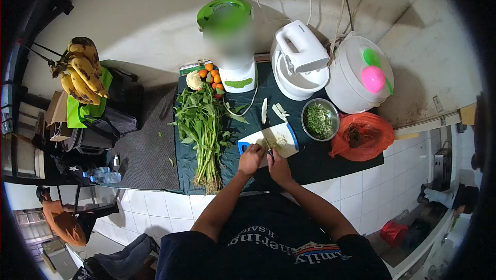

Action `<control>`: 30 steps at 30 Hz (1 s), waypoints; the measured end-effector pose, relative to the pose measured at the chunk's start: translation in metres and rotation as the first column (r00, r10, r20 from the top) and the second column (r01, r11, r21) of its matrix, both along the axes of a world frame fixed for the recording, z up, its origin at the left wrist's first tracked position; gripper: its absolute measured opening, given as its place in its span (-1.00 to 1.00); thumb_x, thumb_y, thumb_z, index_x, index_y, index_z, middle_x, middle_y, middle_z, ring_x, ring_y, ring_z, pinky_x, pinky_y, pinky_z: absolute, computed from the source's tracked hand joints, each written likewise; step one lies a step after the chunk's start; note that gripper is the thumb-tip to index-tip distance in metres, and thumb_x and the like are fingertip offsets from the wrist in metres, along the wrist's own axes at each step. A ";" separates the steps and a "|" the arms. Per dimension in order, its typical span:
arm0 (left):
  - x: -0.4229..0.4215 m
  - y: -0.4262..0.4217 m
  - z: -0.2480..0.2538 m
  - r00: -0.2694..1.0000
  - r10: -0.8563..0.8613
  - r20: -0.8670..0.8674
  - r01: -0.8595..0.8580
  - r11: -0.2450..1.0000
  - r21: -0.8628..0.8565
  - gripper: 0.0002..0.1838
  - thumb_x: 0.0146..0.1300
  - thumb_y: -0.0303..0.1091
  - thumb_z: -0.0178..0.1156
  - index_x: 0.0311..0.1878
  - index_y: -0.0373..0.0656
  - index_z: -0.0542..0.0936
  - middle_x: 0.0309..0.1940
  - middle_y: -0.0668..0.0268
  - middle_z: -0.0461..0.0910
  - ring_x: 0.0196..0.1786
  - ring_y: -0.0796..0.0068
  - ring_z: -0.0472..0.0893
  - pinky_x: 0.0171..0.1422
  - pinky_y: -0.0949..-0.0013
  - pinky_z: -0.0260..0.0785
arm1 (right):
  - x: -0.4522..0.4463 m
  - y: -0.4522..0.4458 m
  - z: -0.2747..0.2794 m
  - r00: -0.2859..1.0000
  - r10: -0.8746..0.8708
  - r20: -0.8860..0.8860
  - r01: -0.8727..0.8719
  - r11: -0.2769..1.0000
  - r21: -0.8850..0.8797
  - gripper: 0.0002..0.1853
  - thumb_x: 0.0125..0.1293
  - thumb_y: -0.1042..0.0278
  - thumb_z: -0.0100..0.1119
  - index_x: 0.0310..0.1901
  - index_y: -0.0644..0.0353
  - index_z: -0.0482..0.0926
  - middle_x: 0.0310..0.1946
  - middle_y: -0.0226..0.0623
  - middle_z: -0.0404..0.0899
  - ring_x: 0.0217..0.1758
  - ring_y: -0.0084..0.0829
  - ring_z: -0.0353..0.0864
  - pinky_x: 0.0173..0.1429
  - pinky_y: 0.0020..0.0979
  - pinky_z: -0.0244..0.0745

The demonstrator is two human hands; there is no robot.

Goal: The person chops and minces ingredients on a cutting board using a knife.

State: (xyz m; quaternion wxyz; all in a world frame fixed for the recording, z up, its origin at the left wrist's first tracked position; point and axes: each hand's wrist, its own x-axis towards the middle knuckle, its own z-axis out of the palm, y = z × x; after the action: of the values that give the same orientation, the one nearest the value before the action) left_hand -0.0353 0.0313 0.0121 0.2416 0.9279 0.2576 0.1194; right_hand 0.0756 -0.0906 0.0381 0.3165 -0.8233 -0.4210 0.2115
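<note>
On the dark cloth lies a white cutting board [290,147] with blue ends, bearing small pale chopped pieces [279,139]. My left hand [251,159] rests closed over the board's left part; what its fingers press is too small to name. Just right of it, my right hand [278,166] is closed around a knife [269,152], mostly hidden by the fingers. Pale white strips [279,111] and a longer white piece [264,110] lie beyond the board. A metal bowl [320,119] of chopped greens stands to its right.
Leafy greens [201,119], tomatoes [215,79] and cauliflower [194,80] lie left. Behind stand a blender [238,76], a mixer [305,47] and a white container [351,68]. A red plastic bag [361,140] is right; bananas [82,73] hang left. A person [62,220] is at lower left.
</note>
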 end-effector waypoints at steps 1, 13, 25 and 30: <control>0.000 0.001 -0.002 1.000 -0.003 -0.006 0.003 1.000 -0.018 -0.77 0.28 -0.32 0.27 -0.04 -0.12 0.73 -0.05 0.22 0.65 0.10 0.09 0.63 0.07 0.09 0.61 | 0.001 0.000 0.003 1.000 -0.010 -0.012 0.010 1.000 0.018 -0.57 0.58 0.18 0.06 0.20 0.41 0.53 -0.19 0.27 0.69 -0.09 0.27 0.69 -0.01 0.13 0.56; 0.002 0.000 -0.004 0.999 -0.016 0.035 0.018 0.999 -0.048 -0.78 0.29 -0.36 0.27 -0.04 -0.13 0.75 -0.04 0.21 0.66 0.10 0.08 0.63 0.12 0.08 0.59 | -0.011 -0.013 -0.001 1.000 -0.022 0.002 0.022 0.999 -0.030 -0.62 0.57 0.20 0.07 0.17 0.36 0.52 -0.22 0.24 0.68 -0.17 0.28 0.68 -0.04 0.15 0.55; -0.001 -0.002 -0.014 0.996 0.092 0.021 -0.087 0.980 -0.178 -0.76 0.29 -0.35 0.28 0.00 -0.12 0.75 -0.06 0.17 0.68 0.08 0.05 0.63 0.11 0.05 0.59 | -0.001 -0.013 0.012 0.996 0.016 -0.083 -0.019 0.999 -0.044 -0.63 0.57 0.17 0.09 0.11 0.38 0.53 -0.28 0.27 0.67 -0.15 0.32 0.67 -0.07 0.20 0.53; -0.001 -0.002 -0.018 0.994 0.110 0.021 -0.104 0.978 -0.183 -0.74 0.29 -0.36 0.28 0.02 -0.10 0.75 -0.06 0.18 0.68 0.11 0.06 0.63 0.12 0.06 0.59 | -0.009 -0.017 0.009 0.997 -0.010 -0.078 0.011 1.000 0.012 -0.63 0.57 0.17 0.09 0.10 0.38 0.53 -0.25 0.28 0.67 -0.12 0.32 0.67 -0.05 0.20 0.52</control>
State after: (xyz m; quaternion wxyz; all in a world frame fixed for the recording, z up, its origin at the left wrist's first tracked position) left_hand -0.0358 0.0291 -0.0062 0.3225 0.8848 0.3131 0.1227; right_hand 0.0670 -0.1074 0.0466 0.3389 -0.8146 -0.4053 0.2392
